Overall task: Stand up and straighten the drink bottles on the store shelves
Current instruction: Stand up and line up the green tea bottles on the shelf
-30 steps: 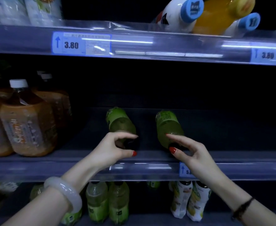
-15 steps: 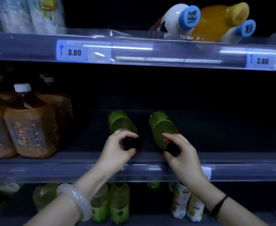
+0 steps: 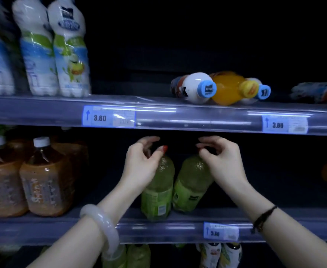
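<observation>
Middle shelf (image 3: pixel 158 230): two green bottles side by side near the front edge. Left green bottle (image 3: pixel 158 190) stands upright; right green bottle (image 3: pixel 192 186) is tilted, its top leaning to the right. The left hand (image 3: pixel 139 167) has its fingers closed around the left bottle's neck, red thumbnail on top. The right hand (image 3: pixel 219 157) pinches the tilted bottle's cap end, fingers curled shut on it. Brown tea bottles (image 3: pixel 44 178) stand upright at the left. Upper shelf (image 3: pixel 178 115): an orange bottle (image 3: pixel 228 88) and a white bottle (image 3: pixel 193 88) lie on their sides.
</observation>
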The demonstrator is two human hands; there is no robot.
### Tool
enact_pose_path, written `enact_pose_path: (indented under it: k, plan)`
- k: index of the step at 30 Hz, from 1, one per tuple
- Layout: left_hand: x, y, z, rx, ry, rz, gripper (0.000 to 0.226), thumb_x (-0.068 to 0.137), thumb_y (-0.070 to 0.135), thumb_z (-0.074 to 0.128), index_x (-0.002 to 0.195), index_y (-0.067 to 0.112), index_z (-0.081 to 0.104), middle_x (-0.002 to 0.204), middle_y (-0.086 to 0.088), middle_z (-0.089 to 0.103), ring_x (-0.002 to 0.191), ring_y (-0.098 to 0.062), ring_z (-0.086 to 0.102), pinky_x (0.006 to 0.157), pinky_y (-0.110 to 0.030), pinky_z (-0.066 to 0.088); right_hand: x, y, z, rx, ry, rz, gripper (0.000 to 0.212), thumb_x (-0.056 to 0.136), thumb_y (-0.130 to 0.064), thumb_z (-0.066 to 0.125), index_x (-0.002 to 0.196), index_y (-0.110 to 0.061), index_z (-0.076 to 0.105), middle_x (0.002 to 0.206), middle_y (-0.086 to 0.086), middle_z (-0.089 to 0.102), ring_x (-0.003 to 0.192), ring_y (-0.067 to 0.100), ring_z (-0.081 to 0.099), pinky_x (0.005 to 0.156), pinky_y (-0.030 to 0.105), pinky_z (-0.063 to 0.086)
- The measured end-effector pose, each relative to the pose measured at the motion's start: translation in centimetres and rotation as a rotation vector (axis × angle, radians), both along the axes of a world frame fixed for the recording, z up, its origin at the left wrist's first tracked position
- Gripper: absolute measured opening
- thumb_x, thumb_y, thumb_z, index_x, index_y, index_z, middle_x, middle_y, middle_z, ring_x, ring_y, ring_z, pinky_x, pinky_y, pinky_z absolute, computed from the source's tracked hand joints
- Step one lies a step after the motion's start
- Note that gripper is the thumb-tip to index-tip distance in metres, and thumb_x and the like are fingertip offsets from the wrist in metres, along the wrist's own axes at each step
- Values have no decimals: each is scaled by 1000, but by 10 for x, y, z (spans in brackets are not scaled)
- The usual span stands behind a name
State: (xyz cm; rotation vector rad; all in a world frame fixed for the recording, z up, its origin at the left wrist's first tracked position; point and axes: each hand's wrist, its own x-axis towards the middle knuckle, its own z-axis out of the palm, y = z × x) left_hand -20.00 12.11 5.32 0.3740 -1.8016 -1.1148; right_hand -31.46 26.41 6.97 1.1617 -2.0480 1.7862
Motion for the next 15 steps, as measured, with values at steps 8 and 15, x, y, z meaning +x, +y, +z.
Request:
enact_pose_path:
  k: [8,15]
  plan:
    - [-22,-9,-19,209,-43,-85,68,67,-6,77,123,20,50,101,0,61,81,2,58,65,-3,46,-12,-29,-33,58,-278,16,58,63,-37,79,112,-50,52,109,-5,67,108,20,63,99,44,49]
    - [-15,-18,-40,256,-96,-133,68,60,-5,82,112,24,49,89,8,64,75,3,59,61,-4,46,-21,-30,-60,147,-282,50,99,61,-6,87,143,-28,35,135,-1,40,125,14,44,103,28,41]
